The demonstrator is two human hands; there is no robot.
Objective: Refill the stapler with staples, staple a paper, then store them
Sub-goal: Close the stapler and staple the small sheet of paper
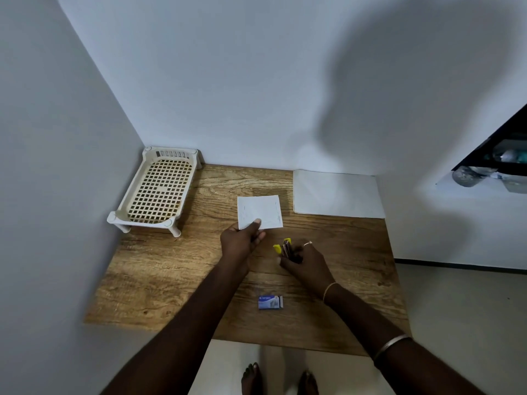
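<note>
My left hand [242, 242] pinches the near left corner of a small white paper [261, 210] that lies mid-table. Just to its right, my right hand [305, 263] grips a stapler [285, 248] with yellow tips and a dark body, its jaws pointing away from me toward the paper. The stapler sits a little short of the paper's near right edge. A small blue staple box [269, 302] lies on the wooden table [171, 280] nearer to me, between my two forearms, with its drawer slightly out on the right side.
A cream perforated plastic tray [156, 192] on short legs stands in the back left corner. A larger white sheet [338, 193] lies at the back right against the wall. Walls close the table on the left and back; a dark shelf [496, 158] hangs at right.
</note>
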